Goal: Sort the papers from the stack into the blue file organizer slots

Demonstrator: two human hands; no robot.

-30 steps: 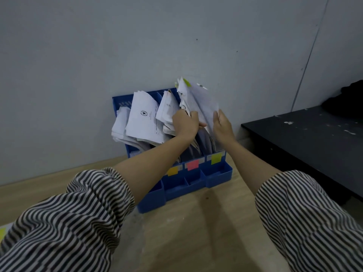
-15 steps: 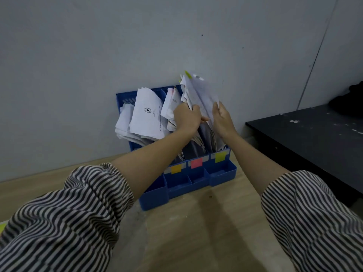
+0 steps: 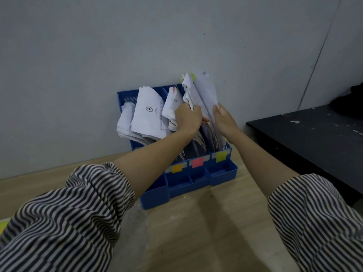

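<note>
You stood at a pale wooden desk [image 3: 216, 242] set against a grey wall [image 3: 98, 46], with a black table [image 3: 314, 138] at the right edge of the frame. The blue file organizer [image 3: 186, 183] sat at centre frame with its back to the wall, probably so the tall sheets had something to lean on. Both of your striped sleeves [image 3: 68, 222] were pushed up past the forearm, likely to keep cuffs off the loose edges.

The papers [image 3: 145, 116] filled the upright slots unevenly. Those in the left slots slumped toward the left of the frame, since nothing stiff held them up. Your left hand [image 3: 187, 119] was curled around a tall bundle of sheets [image 3: 200, 93] in the right-hand slots, apparently to hold it upright. Your right hand [image 3: 224, 119] lay beside the bundle with fingers fairly straight against its right face, which looked like steadying or parting the sheets rather than gripping them. No separate stack showed anywhere in the frame.

Three sticky notes marked the front of the slots: an orange tab [image 3: 176, 168], a pink tab [image 3: 197, 162] and a yellow-green tab [image 3: 221, 156], seemingly colour codes for sorting. A small yellow-green flag [image 3: 193, 76] stuck out of the bundle's top. One left sheet bore a round star emblem [image 3: 149, 109]; its printed lines were too small to read.
</note>
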